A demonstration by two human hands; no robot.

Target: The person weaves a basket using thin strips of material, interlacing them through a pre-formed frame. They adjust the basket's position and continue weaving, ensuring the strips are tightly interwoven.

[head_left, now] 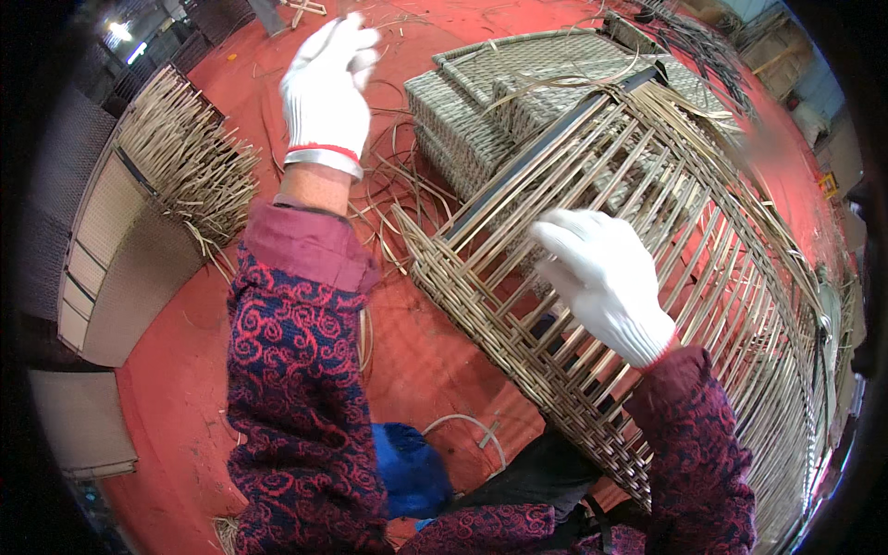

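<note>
The white knit-gloved right hand curls, between centre and three o'clock, over a part-woven brown wicker panel of slender strips spreading from centre towards four. The white knit-gloved left hand is raised at eleven, well apart; whether either grips a strip I cannot tell. Weaving seems in hand; the next move probably calls for threading a strip snugly between the bare spokes.

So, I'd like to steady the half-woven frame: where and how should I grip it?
Probably by the middle of the woven band along its lower-left edge, with the left hand coming from the left, above the red floor, curled around the outer edge. The band looks dense and continuous; the rods beyond are thin, with open gaps.
</note>
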